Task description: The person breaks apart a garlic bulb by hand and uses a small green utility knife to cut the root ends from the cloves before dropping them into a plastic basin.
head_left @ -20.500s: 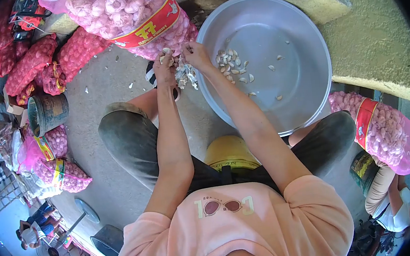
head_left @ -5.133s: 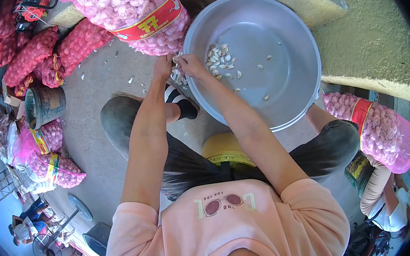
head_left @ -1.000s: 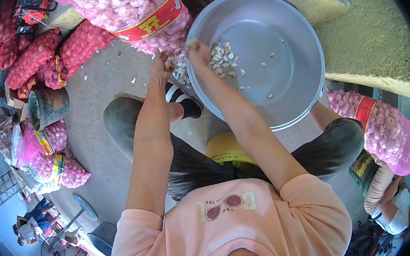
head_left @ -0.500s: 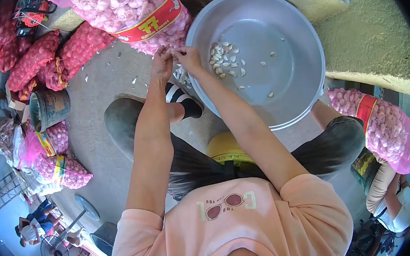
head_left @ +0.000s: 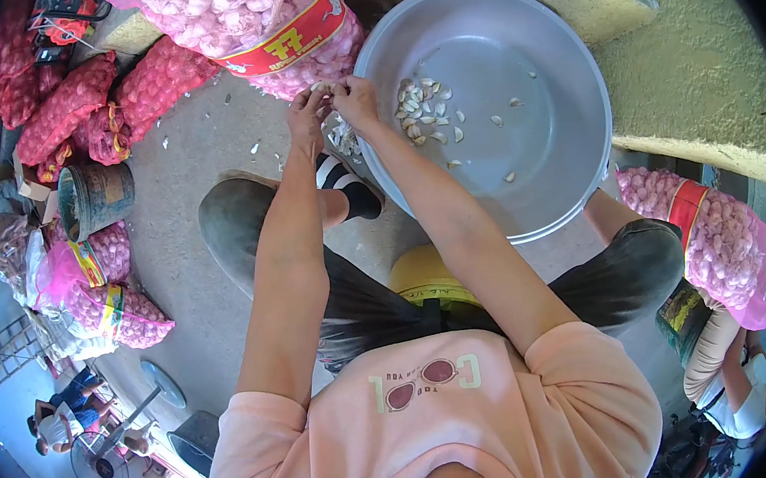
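Nearest, over the yellow bucket [head_left: 428, 274], both forearms stretch out, and here are the hands, right up close together! The left hand [head_left: 304, 120] has its grip pinched on a pale piece of garlic [head_left: 319, 87], just short of the big garlic sack [head_left: 242, 17]. The right hand [head_left: 359, 106] comes in beside it, fingers bunched near the basin's rim; whether that grip holds anything, I can't tell. Papery skins [head_left: 343, 138] lie below on the floor [head_left: 179, 231]. Inside the grey basin [head_left: 550, 158], loose cloves [head_left: 420, 102] cluster at the left, a few scattered rightward. Farther off, red mesh sacks [head_left: 66, 108] slump together.
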{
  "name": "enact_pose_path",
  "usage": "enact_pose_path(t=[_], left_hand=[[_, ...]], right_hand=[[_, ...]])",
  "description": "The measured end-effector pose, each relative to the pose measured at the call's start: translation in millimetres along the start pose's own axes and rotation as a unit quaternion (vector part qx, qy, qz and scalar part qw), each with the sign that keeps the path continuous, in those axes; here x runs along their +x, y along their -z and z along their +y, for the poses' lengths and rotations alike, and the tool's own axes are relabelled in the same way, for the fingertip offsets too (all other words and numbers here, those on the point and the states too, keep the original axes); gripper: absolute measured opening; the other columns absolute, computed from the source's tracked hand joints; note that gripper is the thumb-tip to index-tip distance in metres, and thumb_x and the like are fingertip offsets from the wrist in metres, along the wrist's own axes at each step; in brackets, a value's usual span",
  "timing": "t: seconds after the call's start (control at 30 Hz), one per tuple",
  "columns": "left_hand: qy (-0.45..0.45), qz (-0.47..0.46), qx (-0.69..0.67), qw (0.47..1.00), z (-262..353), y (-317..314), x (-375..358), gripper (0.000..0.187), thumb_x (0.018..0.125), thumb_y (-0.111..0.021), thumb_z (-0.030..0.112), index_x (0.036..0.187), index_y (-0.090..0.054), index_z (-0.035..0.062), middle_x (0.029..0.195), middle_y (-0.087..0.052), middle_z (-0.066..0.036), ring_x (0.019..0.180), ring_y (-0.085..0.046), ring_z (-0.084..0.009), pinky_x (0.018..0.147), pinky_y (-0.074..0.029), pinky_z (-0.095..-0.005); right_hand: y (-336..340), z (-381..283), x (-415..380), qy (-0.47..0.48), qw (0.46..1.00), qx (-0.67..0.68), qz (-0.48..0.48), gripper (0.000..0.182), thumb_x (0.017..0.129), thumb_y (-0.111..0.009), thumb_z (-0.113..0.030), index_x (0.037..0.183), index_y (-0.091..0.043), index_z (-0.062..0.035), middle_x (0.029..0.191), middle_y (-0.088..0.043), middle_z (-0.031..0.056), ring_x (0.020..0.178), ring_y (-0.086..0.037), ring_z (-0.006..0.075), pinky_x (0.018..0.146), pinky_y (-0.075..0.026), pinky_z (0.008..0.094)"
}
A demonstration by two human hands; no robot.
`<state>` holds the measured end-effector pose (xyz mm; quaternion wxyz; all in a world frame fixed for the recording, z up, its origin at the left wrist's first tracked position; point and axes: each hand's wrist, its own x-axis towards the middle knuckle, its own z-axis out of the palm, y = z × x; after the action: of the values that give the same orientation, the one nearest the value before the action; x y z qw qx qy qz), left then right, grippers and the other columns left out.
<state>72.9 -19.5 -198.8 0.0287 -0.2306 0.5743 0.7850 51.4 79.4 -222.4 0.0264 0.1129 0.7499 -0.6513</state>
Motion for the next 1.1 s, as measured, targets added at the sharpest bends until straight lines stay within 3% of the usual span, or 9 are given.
enact_pose_path(t=[0.07, 0.4, 0.47, 0.57, 0.67, 0.8, 0.87, 0.97, 1.1], left_hand=[[-0.003, 0.012, 0.014, 1.0, 2, 0, 0, 0.02, 0.085, -0.065, 0.02, 0.098, -0.057, 0.0067, 0.089, -0.061, -0.001, 0.074, -0.057, -0.0099, 0.064, -0.047, -0.0238], [-0.046, 0.046, -0.005, 0.998, -8, 8, 13, 0.02, 0.084, -0.066, 0.024, 0.093, -0.055, 0.0089, 0.082, -0.057, 0.001, 0.069, -0.052, -0.0077, 0.06, -0.042, -0.023], [-0.075, 0.066, 0.029, 0.995, -7, 4, 12, 0.021, 0.084, -0.066, 0.024, 0.092, -0.055, 0.0079, 0.081, -0.057, 0.0, 0.069, -0.051, -0.0081, 0.062, -0.042, -0.0237], [-0.12, 0.067, 0.087, 0.987, -22, 11, 25, 0.018, 0.088, -0.058, 0.024, 0.093, -0.053, 0.0067, 0.082, -0.055, -0.003, 0.07, -0.051, -0.0101, 0.066, -0.043, -0.0245], [-0.095, 0.065, 0.278, 0.954, -28, 18, 30, 0.024, 0.092, -0.045, 0.027, 0.097, -0.05, 0.0045, 0.084, -0.053, -0.006, 0.073, -0.053, -0.0137, 0.065, -0.046, -0.0274], [-0.046, 0.036, 0.298, 0.953, -37, 22, 32, 0.04, 0.094, -0.042, 0.037, 0.1, -0.047, -0.0022, 0.088, -0.055, -0.013, 0.078, -0.052, -0.0203, 0.07, -0.045, -0.0337], [0.018, 0.012, 0.279, 0.96, -23, 15, 21, 0.035, 0.094, -0.036, 0.037, 0.11, -0.043, 0.0064, 0.088, -0.051, -0.009, 0.079, -0.054, -0.0189, 0.062, -0.049, -0.0345], [0.037, 0.003, 0.244, 0.969, -13, 11, 13, 0.041, 0.094, -0.035, 0.043, 0.115, -0.038, 0.0085, 0.093, -0.051, -0.01, 0.081, -0.054, -0.0198, 0.063, -0.05, -0.0348], [0.034, -0.019, 0.265, 0.963, -11, 9, 13, 0.047, 0.095, -0.034, 0.048, 0.12, -0.033, 0.0088, 0.099, -0.051, -0.01, 0.085, -0.055, -0.0195, 0.063, -0.05, -0.0348]], right_hand=[[-9, 13, 7, 0.023, 1.0, -0.01, -0.015, 0.017, 0.086, -0.055, -0.009, 0.085, -0.062, 0.0065, 0.07, -0.063, 0.0114, 0.063, -0.063, 0.0142, 0.056, -0.053, 0.0265], [-23, 25, 5, 0.02, 0.981, 0.119, -0.155, 0.022, 0.091, -0.049, -0.013, 0.095, -0.06, 0.0059, 0.079, -0.063, 0.0102, 0.07, -0.063, 0.0128, 0.059, -0.053, 0.0261], [-27, 24, 5, 0.021, 0.99, 0.037, -0.133, 0.027, 0.086, -0.05, -0.02, 0.093, -0.058, 0.0052, 0.087, -0.062, 0.0265, 0.085, -0.063, 0.0369, 0.074, -0.048, 0.0437], [-2, -20, -7, 0.064, 0.963, -0.193, -0.176, 0.033, 0.085, -0.047, -0.02, 0.103, -0.049, 0.0076, 0.095, -0.058, 0.0312, 0.092, -0.059, 0.0418, 0.08, -0.046, 0.0475], [-2, -3, -4, 0.115, 0.96, -0.194, -0.163, 0.035, 0.088, -0.041, -0.026, 0.102, -0.048, 0.0055, 0.088, -0.057, 0.0324, 0.088, -0.057, 0.0451, 0.079, -0.045, 0.0494], [3, 14, 3, 0.105, 0.937, -0.231, -0.241, 0.034, 0.088, -0.04, -0.025, 0.101, -0.048, 0.0055, 0.092, -0.057, 0.0328, 0.09, -0.057, 0.0438, 0.08, -0.045, 0.0474], [-20, 60, 17, 0.182, 0.908, -0.252, -0.281, 0.039, 0.089, -0.037, -0.028, 0.104, -0.048, 0.0065, 0.094, -0.057, 0.0323, 0.09, -0.057, 0.0435, 0.081, -0.045, 0.0468], [-5, 24, 1, 0.12, 0.954, -0.117, -0.248, 0.044, 0.09, -0.035, -0.032, 0.102, -0.049, 0.0079, 0.096, -0.056, 0.0322, 0.089, -0.057, 0.0426, 0.08, -0.045, 0.0462], [3, 13, 4, 0.115, 0.943, -0.153, -0.272, 0.046, 0.09, -0.034, -0.034, 0.1, -0.051, 0.0074, 0.095, -0.057, 0.0316, 0.089, -0.058, 0.0419, 0.079, -0.045, 0.0463]])
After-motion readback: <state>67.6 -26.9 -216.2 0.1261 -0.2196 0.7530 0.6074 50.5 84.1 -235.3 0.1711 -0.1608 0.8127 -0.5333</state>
